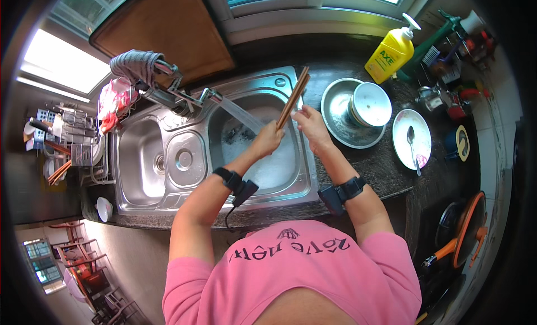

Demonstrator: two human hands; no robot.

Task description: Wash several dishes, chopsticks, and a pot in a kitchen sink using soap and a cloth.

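Note:
A bundle of brown chopsticks [294, 96] slants up and to the right, its lower ends gripped in my left hand [267, 139]. Just right of the bundle, my right hand [311, 125] has its fingers bent; a small whitish bit shows at its fingertips, too small to identify. Both hands are over the right side of a stainless steel sink basin [264, 190] that holds foamy water. From the faucet [212, 95] a stream of water [239, 113] runs into this basin, passing behind my left hand.
Right of the sink, a metal basin [335, 127] holds stacked bowls [371, 102]. Beyond it are a plate [402, 144] with a spoon [411, 136] and a yellow AXE soap bottle [389, 56]. A dish rack [82, 155] stands at left; a small bowl [104, 209] sits near the counter edge.

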